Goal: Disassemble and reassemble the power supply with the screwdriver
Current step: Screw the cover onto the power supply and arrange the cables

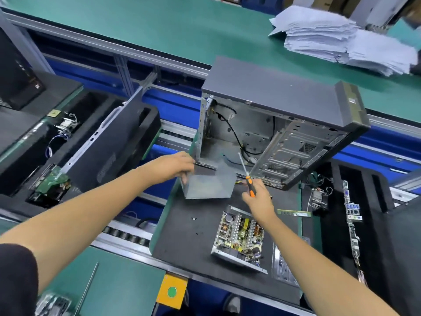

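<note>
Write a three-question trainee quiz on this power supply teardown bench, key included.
1. True or false: the right hand holds the orange-and-black-handled screwdriver.
2. Which does the left hand grip? A) the grey sheet-metal cover B) the green memory stick
3. Fill in: the open power supply base with its exposed circuit board lies on the black ___.

Key: 1 true; 2 A; 3 mat.

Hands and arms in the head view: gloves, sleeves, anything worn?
No gloves on either hand. Left hand and right hand are bare, and both forearms are uncovered to the frame edge. A dark short sleeve shows on the left upper arm. There may be a ring on the right hand; too blurred to confirm.
</note>
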### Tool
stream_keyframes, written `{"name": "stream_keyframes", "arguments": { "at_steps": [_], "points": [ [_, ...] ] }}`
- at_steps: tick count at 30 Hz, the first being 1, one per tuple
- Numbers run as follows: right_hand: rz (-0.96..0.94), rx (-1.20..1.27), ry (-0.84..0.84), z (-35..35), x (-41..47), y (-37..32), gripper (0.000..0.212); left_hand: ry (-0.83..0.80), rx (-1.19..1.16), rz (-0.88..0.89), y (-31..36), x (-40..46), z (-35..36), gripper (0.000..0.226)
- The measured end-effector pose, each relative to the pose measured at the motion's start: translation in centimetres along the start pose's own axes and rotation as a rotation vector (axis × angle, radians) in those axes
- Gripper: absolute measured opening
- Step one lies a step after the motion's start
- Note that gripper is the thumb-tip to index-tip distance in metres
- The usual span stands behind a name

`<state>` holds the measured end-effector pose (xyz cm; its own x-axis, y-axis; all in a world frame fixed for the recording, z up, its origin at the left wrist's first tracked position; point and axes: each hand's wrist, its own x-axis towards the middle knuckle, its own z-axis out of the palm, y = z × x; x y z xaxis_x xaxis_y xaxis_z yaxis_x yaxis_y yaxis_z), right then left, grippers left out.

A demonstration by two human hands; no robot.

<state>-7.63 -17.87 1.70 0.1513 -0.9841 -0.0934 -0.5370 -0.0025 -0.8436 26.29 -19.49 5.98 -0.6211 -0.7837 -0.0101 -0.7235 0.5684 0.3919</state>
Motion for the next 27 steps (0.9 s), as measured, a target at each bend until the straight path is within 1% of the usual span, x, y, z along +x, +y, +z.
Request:
{"name": "stream_keyframes", "arguments": {
  "at_steps": [2,4,6,8,9,11,15,18,20,22,23,24,25,27],
  "points": [
    [0.173,0.356,0.048,-0.2,0.1,-1.5,0.025,0.000,-0.359,-0.156,1.1,-0.1,-1.2,0.010],
    [0.317,0.621,0.074,-0.5,0.5,-2.8,0.029,0.111,-0.731,-0.244,2.6,-0.1,-2.0,0.016],
    [0.387,0.772,0.051,-0.8,0.6,-4.1,0.031,0.277,-1.155,-0.330,3.8,0.0,-2.0,0.027],
    [0.370,0.806,0.028,-0.8,0.4,-4.9,0.033,0.395,-1.436,-0.398,4.4,0.0,-1.7,0.029],
    [0.358,0.806,0.022,-0.8,0.2,-5.1,0.034,0.425,-1.498,-0.416,4.7,0.0,-1.5,0.032],
    [0.370,0.844,0.014,-0.8,-0.2,-5.5,0.032,0.441,-1.598,-0.442,5.3,0.1,-0.6,0.031],
    [0.407,0.885,-0.044,-0.9,-1.3,-5.6,0.011,0.419,-1.762,-0.516,6.7,0.7,2.1,0.040],
    [0.442,0.836,-0.127,-1.5,-2.5,-5.4,0.026,0.409,-1.810,-0.559,8.1,1.4,3.2,0.042],
    [0.480,0.875,-0.114,-2.0,-3.4,-5.5,0.028,0.402,-1.830,-0.590,9.1,1.9,3.5,0.045],
    [0.489,0.846,-0.070,-2.7,-4.0,-5.2,0.021,0.349,-1.799,-0.631,10.2,2.4,3.8,0.054],
    [0.485,0.806,-0.049,-2.9,-4.4,-4.9,0.019,0.296,-1.774,-0.638,10.8,2.5,4.0,0.061],
    [0.480,0.756,-0.026,-3.2,-4.9,-4.4,0.020,0.230,-1.758,-0.629,11.3,2.6,4.4,0.067],
    [0.479,0.704,-0.005,-3.4,-5.5,-4.0,0.026,0.165,-1.747,-0.623,11.9,2.6,5.0,0.072],
    [0.489,0.631,0.018,-3.8,-6.7,-3.0,0.033,0.088,-1.711,-0.659,13.0,2.5,6.3,0.074]
  ]
}}
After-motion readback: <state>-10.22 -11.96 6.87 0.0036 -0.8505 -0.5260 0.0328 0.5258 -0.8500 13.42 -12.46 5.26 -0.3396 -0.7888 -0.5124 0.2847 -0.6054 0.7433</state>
